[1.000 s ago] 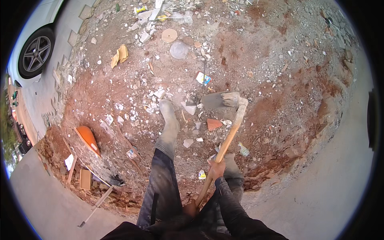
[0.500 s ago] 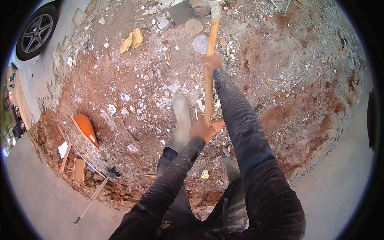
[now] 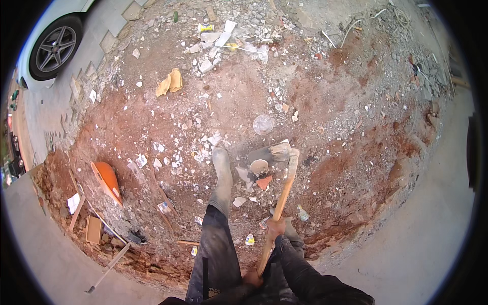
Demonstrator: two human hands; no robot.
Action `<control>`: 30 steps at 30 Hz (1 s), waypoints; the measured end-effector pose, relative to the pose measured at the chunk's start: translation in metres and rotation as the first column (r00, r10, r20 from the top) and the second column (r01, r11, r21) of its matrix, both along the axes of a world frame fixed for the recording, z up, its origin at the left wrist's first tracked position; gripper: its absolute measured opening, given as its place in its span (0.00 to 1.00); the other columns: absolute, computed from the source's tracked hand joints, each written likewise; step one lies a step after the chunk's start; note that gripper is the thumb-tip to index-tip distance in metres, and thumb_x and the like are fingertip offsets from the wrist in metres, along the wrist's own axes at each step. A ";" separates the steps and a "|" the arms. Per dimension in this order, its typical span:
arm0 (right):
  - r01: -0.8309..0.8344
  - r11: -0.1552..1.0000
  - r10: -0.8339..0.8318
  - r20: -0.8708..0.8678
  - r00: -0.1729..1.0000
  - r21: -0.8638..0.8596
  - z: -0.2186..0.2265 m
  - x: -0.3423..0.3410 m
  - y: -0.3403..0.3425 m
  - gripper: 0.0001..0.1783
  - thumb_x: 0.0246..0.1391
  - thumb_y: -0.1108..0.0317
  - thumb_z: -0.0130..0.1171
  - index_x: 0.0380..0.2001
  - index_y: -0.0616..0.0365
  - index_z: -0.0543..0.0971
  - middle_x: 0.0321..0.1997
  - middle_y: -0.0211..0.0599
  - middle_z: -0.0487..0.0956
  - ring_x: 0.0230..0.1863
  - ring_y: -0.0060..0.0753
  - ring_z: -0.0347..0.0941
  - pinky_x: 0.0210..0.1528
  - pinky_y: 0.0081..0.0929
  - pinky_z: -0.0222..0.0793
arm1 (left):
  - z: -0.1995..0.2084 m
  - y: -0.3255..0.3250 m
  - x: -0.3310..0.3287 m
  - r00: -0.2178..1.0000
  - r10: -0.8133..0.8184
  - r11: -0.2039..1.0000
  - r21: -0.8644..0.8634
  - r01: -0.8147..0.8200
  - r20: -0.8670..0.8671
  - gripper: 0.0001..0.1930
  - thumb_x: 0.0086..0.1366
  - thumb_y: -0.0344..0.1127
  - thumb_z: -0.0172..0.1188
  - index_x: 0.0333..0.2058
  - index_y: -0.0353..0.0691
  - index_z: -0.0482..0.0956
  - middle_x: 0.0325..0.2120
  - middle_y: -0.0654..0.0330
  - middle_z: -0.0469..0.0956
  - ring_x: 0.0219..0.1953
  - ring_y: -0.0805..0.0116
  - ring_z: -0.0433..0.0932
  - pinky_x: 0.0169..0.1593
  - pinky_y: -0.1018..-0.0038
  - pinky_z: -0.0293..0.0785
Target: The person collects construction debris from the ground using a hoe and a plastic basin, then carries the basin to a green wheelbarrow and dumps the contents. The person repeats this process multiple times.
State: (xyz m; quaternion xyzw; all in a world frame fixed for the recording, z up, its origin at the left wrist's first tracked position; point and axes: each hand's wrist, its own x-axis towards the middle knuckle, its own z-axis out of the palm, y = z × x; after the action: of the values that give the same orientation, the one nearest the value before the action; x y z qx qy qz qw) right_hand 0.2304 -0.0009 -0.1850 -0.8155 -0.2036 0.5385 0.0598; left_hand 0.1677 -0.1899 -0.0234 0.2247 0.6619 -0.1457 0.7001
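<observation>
I hold a hoe (image 3: 284, 192) by its long wooden handle, with both hands closed around it. My right hand (image 3: 276, 226) grips the middle of the shaft, beside my right boot. Lower down, near my body, my left hand (image 3: 252, 278) wraps the handle's end, partly hidden by my sleeve. The grey hoe blade (image 3: 262, 154) rests on or just over the ground, right of my left boot (image 3: 222, 165). On its near side lie a round pale disc (image 3: 258, 166) and a reddish broken piece (image 3: 264, 182). A clear round lid (image 3: 263, 124) lies beyond the blade.
Reddish soil with scattered rubble surrounds me. An orange hard plastic shell (image 3: 105, 178) lies at left, near a long thin rod (image 3: 109, 267) and a small brown box (image 3: 93, 229). Yellowish crumpled paper (image 3: 170, 83) lies farther off. A parked car's wheel (image 3: 56, 47) stands far left.
The hoe has come from the far side back toward my feet, and both hands have moved nearer my body. The pale disc and reddish piece now lie close to the blade.
</observation>
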 end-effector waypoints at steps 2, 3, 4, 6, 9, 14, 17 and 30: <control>0.107 0.992 -0.099 -0.114 0.989 0.065 -0.007 0.007 0.009 0.07 0.44 0.73 0.57 0.26 0.62 0.69 0.15 0.32 0.71 0.11 0.26 0.68 0.11 0.28 0.65 | -0.001 0.034 -0.017 1.000 -0.018 0.999 -0.026 0.018 0.005 0.21 0.50 0.44 0.60 0.41 0.39 0.69 0.29 0.47 0.78 0.34 0.47 0.79 0.35 0.54 0.73; 0.128 0.991 -0.121 -0.134 0.984 0.047 -0.016 0.003 0.031 0.07 0.44 0.74 0.57 0.26 0.61 0.69 0.14 0.31 0.70 0.12 0.26 0.68 0.12 0.28 0.65 | -0.002 0.058 -0.029 1.000 -0.027 0.998 -0.053 0.028 0.010 0.21 0.50 0.44 0.60 0.40 0.40 0.69 0.28 0.47 0.78 0.33 0.48 0.79 0.34 0.54 0.73; 0.146 0.989 -0.141 -0.156 0.978 0.019 -0.013 -0.014 0.065 0.06 0.44 0.75 0.56 0.26 0.61 0.69 0.14 0.31 0.69 0.12 0.26 0.67 0.12 0.28 0.66 | -0.016 0.076 -0.038 0.998 -0.041 0.998 0.048 0.043 -0.047 0.20 0.50 0.44 0.60 0.40 0.41 0.69 0.26 0.49 0.78 0.31 0.48 0.79 0.32 0.54 0.73; 0.132 0.989 -0.112 -0.233 0.966 0.072 -0.029 -0.050 0.149 0.08 0.48 0.73 0.55 0.28 0.58 0.65 0.15 0.30 0.67 0.11 0.25 0.65 0.12 0.27 0.65 | -0.063 0.126 -0.060 0.982 -0.064 0.948 0.295 0.116 -0.180 0.19 0.51 0.43 0.60 0.40 0.42 0.68 0.20 0.53 0.77 0.25 0.49 0.78 0.28 0.54 0.72; 0.159 0.942 -0.044 -0.361 0.932 0.296 -0.076 -0.113 0.292 0.08 0.48 0.73 0.55 0.29 0.58 0.66 0.17 0.31 0.68 0.12 0.26 0.66 0.13 0.27 0.67 | -0.130 0.256 -0.119 0.948 0.006 0.863 0.481 0.156 -0.318 0.19 0.52 0.42 0.60 0.39 0.40 0.69 0.22 0.50 0.78 0.26 0.48 0.78 0.31 0.53 0.73; 0.004 0.875 0.174 -0.322 0.931 0.484 -0.120 -0.211 0.471 0.08 0.44 0.71 0.58 0.20 0.65 0.72 0.15 0.37 0.72 0.13 0.31 0.70 0.17 0.31 0.71 | -0.190 0.430 -0.214 0.945 0.098 0.763 0.633 0.130 -0.313 0.17 0.49 0.36 0.61 0.37 0.37 0.71 0.26 0.46 0.79 0.31 0.45 0.79 0.35 0.55 0.74; -0.227 0.891 0.282 -0.086 0.956 0.392 -0.137 -0.210 0.463 0.10 0.43 0.70 0.58 0.19 0.67 0.72 0.15 0.40 0.73 0.14 0.33 0.71 0.16 0.32 0.72 | -0.189 0.422 -0.205 0.977 0.107 0.799 0.601 0.027 -0.185 0.18 0.49 0.38 0.60 0.37 0.36 0.72 0.27 0.44 0.78 0.34 0.44 0.78 0.39 0.55 0.74; -0.047 0.999 0.049 0.070 0.996 -0.019 -0.054 -0.101 0.119 0.12 0.44 0.65 0.60 0.17 0.62 0.72 0.15 0.35 0.74 0.10 0.30 0.70 0.10 0.28 0.66 | -0.041 0.129 -0.116 0.997 -0.067 0.984 0.163 0.071 -0.031 0.23 0.47 0.42 0.63 0.38 0.34 0.71 0.27 0.47 0.78 0.33 0.45 0.78 0.38 0.55 0.74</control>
State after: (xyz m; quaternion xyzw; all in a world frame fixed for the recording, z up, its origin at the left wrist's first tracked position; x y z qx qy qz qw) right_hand 0.1296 0.1180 -0.2386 -0.8292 -0.2205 0.5125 0.0327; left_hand 0.0516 -0.0612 -0.0645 0.3025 0.6724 -0.1176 0.6652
